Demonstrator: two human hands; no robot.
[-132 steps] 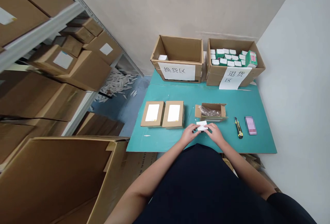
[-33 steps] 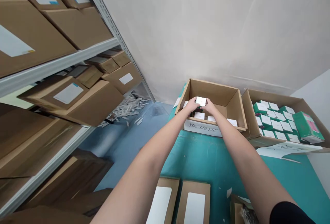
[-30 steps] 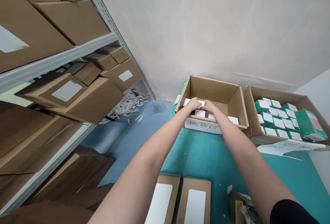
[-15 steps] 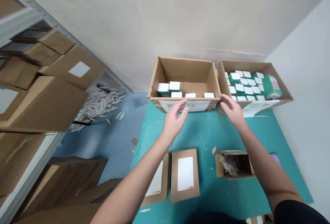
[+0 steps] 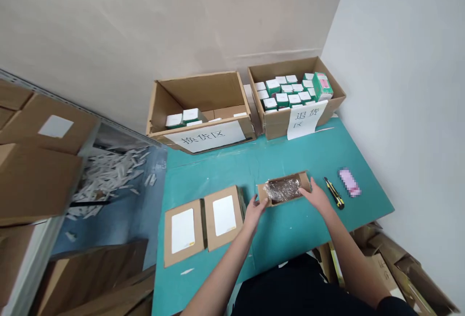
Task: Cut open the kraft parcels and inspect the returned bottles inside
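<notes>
On the green table, a small opened cardboard box [image 5: 304, 179] lies with its top flaps apart. Crumpled clear plastic wrap [image 5: 285, 191] fills its inside. My left hand [image 5: 255, 213] grips the box's left end, thumb on the flap edge. At the opposite end, my right hand [image 5: 317, 197] has its thumb over the rim and its fingers along the outer side. A yellow-and-black utility knife [image 5: 333, 193] lies just right of my right hand. Two closed cardboard boxes with white labels, a left one [image 5: 168, 238] and a right one [image 5: 238, 219], lie left of my left hand.
Two large open cartons stand at the back: a left carton [image 5: 250, 124] and a right carton [image 5: 276, 129], both holding green-and-white packs and bearing handwritten paper signs. A pink blurred item [image 5: 349, 182] lies at right. Shelved cartons [image 5: 39, 180] line the left side; flattened cardboard [image 5: 410, 277] is lower right.
Both hands have come back from the large cartons' front edges and taken hold of the small box's two ends. The view has turned right, revealing the utility knife.
</notes>
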